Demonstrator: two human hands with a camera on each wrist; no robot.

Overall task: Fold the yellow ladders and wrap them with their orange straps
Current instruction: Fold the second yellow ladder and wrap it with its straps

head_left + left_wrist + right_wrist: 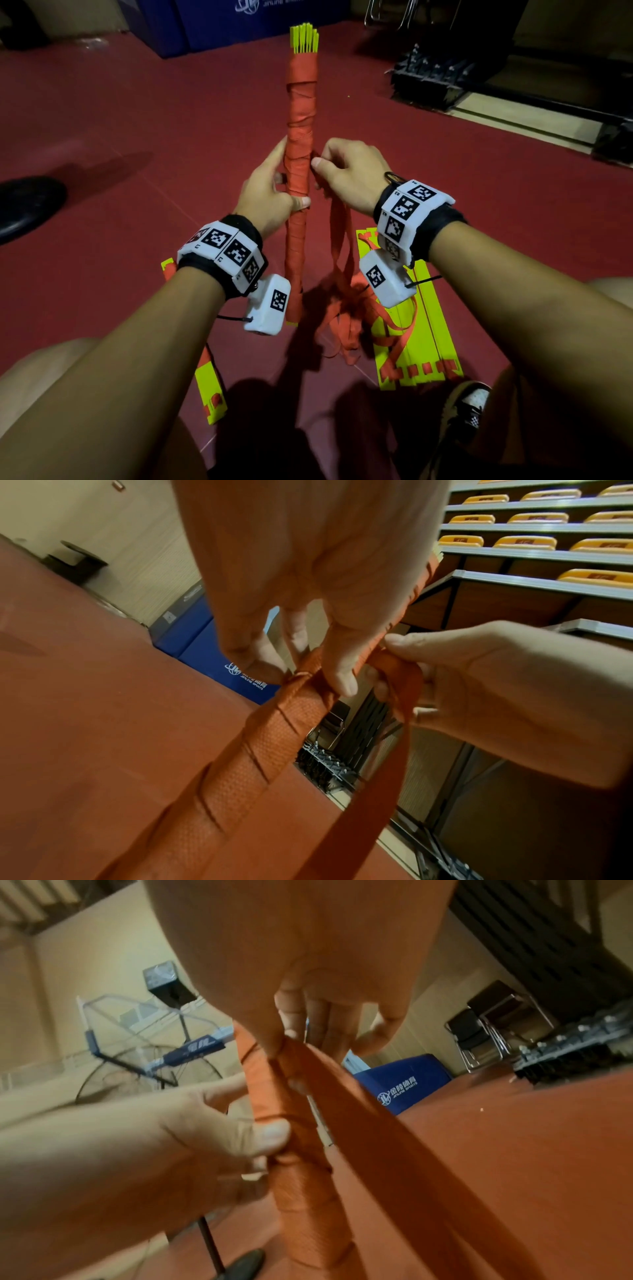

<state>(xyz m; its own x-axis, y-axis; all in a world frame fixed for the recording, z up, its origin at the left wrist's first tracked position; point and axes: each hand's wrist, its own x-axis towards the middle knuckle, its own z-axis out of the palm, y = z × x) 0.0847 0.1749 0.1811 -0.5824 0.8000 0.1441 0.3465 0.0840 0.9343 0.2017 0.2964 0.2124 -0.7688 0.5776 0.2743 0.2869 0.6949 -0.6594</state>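
Observation:
A folded yellow ladder bundle (300, 144), wound nearly end to end in orange strap, stands upright on the floor with its yellow tips (304, 38) showing at the top. My left hand (270, 192) grips the bundle at mid-height, thumb across its front. My right hand (342, 171) pinches the loose orange strap (339, 240) right beside the bundle; the strap hangs down to a heap on the floor. The left wrist view has the wrapped bundle (253, 756) and the pinched strap (397, 685). In the right wrist view, the strap (359, 1112) runs from my fingers.
Another flat yellow ladder (411, 342) with orange straps lies on the red floor at the right, and a yellow ladder piece (209, 387) lies at the left. My shoe (462, 411) is at lower right. A blue mat (239, 20) and a dark rack (435, 78) stand beyond.

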